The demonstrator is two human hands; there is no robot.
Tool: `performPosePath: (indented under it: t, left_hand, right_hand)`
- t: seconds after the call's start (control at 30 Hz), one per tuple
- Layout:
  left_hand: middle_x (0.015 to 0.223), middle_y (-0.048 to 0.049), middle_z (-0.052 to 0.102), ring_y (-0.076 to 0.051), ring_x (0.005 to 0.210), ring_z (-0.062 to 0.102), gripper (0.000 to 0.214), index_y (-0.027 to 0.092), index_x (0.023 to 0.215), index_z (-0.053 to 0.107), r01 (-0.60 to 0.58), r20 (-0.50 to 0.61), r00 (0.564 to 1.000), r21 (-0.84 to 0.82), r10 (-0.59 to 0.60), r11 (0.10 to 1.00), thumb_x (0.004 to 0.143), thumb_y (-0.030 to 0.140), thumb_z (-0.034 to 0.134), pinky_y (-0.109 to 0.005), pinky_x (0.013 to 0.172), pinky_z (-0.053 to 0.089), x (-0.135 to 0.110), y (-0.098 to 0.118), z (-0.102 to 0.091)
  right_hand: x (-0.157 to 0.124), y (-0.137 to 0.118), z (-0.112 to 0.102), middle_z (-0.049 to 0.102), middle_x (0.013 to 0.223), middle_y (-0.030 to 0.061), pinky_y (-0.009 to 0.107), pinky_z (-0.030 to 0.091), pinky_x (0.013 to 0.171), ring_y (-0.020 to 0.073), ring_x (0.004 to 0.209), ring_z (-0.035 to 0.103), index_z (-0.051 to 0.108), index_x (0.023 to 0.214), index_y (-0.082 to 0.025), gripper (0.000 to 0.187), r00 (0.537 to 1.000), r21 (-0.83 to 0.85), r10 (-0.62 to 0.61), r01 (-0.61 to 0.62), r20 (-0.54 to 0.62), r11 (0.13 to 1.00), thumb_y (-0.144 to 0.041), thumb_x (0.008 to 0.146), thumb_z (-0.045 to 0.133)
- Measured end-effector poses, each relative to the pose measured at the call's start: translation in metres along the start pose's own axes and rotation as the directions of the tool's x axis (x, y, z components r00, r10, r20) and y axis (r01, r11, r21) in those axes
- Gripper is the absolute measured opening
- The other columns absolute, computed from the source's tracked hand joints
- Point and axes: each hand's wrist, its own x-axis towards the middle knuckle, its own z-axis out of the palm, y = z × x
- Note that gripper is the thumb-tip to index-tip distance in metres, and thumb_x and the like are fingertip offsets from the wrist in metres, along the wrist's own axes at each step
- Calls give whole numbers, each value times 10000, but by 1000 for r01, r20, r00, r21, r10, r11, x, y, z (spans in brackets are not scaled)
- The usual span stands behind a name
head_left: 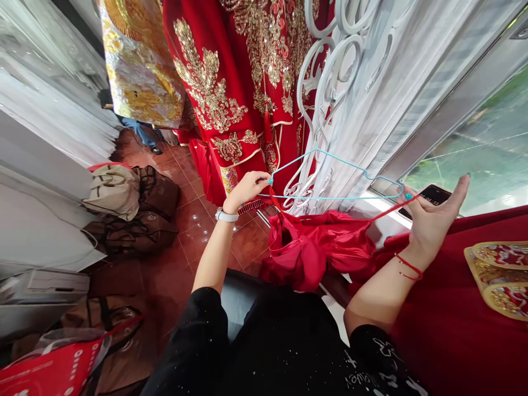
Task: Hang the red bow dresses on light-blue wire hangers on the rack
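A thin light blue wire hanger [330, 198] is at the middle, its hook end up against the white scrollwork. My left hand [247, 191] is closed in a pinch at the hanger's left corner, where one strap of a shiny red garment [325, 247] meets the wire. With thumb and finger, my right hand [431, 220] pinches the other red strap [396, 208] near the hanger's right end; its remaining fingers stretch out. The strap is pulled taut up to the right. Below the hanger, the garment hangs in loose folds in front of my body.
Red gowns with gold embroidery [231, 104] hang ahead, beside white scrolled metalwork [330, 60]. A phone [435, 193] is behind my right hand, near the window. Red embroidered cloth [454, 286] spreads at right. Several bags [113, 192] sit on the tiled floor [198, 225] at left.
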Motion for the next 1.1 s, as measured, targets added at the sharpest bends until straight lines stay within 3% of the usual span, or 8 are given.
performPosePath:
  t: [0.13,0.3,0.57,0.8,0.87,0.97,1.03,1.1]
  left_hand:
    - [715,7,622,-141,663,472,179,176,780,665,6,-15,1000,-1,-6,1000,888,255,546,-276,684,391,0,1,-2]
    - [660,28,541,-126,632,405,178,174,737,632,38,-24,999,-37,-39,999,875,265,565,-271,653,361,-3,7,3]
    - [637,39,465,-123,633,370,195,184,694,550,55,-15,998,-80,-57,995,871,267,555,-268,644,335,3,4,14]
    - [676,21,490,-140,640,402,210,191,758,571,82,-94,992,-58,-87,995,947,277,543,-282,666,378,1,-1,29]
    - [758,-14,581,-172,717,498,189,193,839,626,86,-161,983,-6,-86,996,976,281,528,-310,764,456,-1,-2,35]
    - [1128,-103,690,-267,1122,603,222,216,1143,676,49,-310,951,96,-17,994,997,302,533,-429,1086,463,-15,-7,48]
    - [1401,-148,606,-304,1409,485,386,228,1368,588,54,-449,893,120,6,991,1006,354,541,-491,1241,351,-37,-15,61]
    - [1537,-179,511,-304,1523,395,501,207,1469,502,83,-527,849,52,-43,995,1018,423,522,-501,1289,301,-68,-28,78]
  right_hand:
    - [21,-17,25,246,1761,104,446,652,903,281,976,809,517,1502,-377,979,979,100,-110,94,171,991,-270,601,885]
    - [35,-39,44,729,1324,136,347,640,789,170,751,772,559,1489,-256,843,932,-29,-73,89,355,996,-93,697,800]
    - [38,-48,52,734,765,-16,338,576,828,154,745,714,672,1391,-225,728,899,-111,-24,80,437,991,21,709,726]
    - [47,-48,70,686,846,-23,400,517,1019,159,830,651,723,1273,-253,626,789,-163,-118,266,603,950,4,703,745]
    - [43,-46,80,686,914,-5,448,496,1097,186,910,666,735,1229,-253,582,798,-182,-170,330,579,927,-16,697,743]
    - [13,-35,96,698,1102,58,503,522,1108,264,1137,665,737,1113,-251,380,918,-194,-226,298,325,935,-142,749,735]
    - [-22,-21,109,692,1110,80,500,554,1079,277,1187,657,720,1017,-243,207,974,-141,-203,215,97,966,-234,814,680]
    - [-61,-3,124,694,980,61,461,579,1043,239,1059,696,701,931,-242,120,997,-15,-56,57,56,998,-282,848,624]
